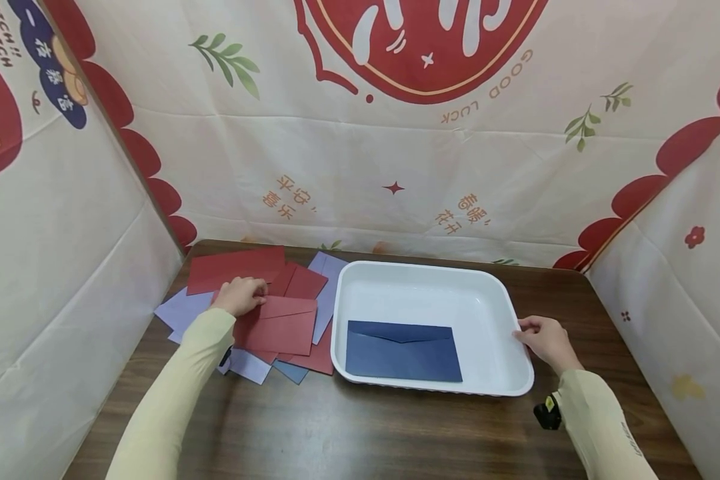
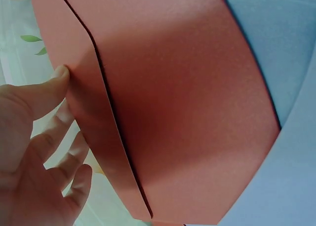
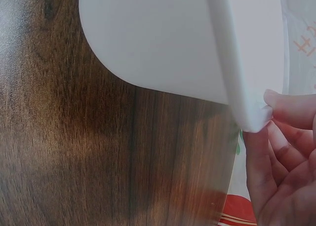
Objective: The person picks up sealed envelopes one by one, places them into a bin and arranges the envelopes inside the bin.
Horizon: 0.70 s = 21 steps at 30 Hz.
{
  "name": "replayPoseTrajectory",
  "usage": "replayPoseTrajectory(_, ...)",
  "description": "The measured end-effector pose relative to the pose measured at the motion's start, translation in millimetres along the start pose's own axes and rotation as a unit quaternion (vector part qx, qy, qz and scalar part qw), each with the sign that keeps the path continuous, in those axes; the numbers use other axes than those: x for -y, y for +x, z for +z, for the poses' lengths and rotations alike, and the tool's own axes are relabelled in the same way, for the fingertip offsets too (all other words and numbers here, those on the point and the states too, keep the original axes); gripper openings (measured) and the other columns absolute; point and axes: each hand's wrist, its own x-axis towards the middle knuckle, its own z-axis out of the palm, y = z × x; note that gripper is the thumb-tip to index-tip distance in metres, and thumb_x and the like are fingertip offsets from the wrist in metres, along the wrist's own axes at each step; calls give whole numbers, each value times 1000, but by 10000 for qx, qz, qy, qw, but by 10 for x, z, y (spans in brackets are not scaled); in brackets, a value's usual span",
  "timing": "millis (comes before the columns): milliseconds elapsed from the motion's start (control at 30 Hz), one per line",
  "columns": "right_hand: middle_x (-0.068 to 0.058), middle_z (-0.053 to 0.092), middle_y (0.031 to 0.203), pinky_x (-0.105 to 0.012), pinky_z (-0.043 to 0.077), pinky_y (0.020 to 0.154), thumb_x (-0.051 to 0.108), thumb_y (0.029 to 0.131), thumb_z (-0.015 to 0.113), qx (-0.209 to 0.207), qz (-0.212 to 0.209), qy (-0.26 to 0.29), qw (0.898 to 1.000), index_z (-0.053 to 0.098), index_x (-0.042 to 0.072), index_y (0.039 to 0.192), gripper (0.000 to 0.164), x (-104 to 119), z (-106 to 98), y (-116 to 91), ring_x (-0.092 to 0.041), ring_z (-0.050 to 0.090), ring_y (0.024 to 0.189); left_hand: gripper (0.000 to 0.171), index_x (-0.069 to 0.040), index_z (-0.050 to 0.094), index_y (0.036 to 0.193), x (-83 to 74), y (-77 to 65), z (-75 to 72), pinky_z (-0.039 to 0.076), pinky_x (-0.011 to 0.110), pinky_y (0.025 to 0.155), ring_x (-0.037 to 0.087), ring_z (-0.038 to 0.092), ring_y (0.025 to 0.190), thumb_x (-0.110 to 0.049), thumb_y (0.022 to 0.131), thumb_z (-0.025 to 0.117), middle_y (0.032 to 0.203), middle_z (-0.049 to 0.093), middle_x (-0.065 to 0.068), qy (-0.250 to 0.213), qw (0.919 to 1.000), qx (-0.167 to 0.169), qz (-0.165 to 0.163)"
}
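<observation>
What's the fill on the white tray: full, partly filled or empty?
Partly filled: in the head view the white tray holds a dark blue envelope and is otherwise bare. Whether more lie beneath it, I cannot tell.

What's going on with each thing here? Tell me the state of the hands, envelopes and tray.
Left hand: pinching a red envelope.
Right hand: pinching the rim of the white tray.
Red envelope: flap folded down; sealed or not, can't tell.
White tray: upright, uncovered.
Dark blue envelope: in the tray, flap folded down.
Other envelopes: loosely overlapping.
</observation>
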Motion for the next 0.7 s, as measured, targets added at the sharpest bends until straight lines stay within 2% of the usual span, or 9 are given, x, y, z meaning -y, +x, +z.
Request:
replayPoseTrajectory(167,-13,59,82,-36,51,64,13,86,60,-29,-7,-19,10000,53,-10,112,35,-7,4,7,-21,54,67,9,-11,63,94,4,20,4,42,47,71,23,55,80,-13,85,62,93,64,7,-118,9999,1,35)
replayPoseTrajectory(333,-13,59,81,-36,51,64,13,86,60,-43,4,-24,10000,53,-10,112,35,-11,11,14,-22,55,67,6,-9,62,91,-7,27,-33,43,37,65,21,51,75,-9,86,61,88,62,7,-306,9993,103,184)
replayPoseTrajectory(467,-13,58,81,-34,50,61,12,86,60,-52,1,-35,10000,53,-10,112,35,-11,12,11,-23,55,68,5,-6,61,90,-39,19,-112,42,34,65,19,50,73,-9,87,60,85,61,5,-463,9980,289,306)
replayPoseTrajectory(700,-12,58,79,-32,48,60,12,86,61,-79,4,-46,10000,53,-11,113,36,1,10,5,-23,54,68,5,-6,63,89,-109,8,-268,42,35,69,18,51,76,-7,87,58,85,61,4,-836,9943,467,461)
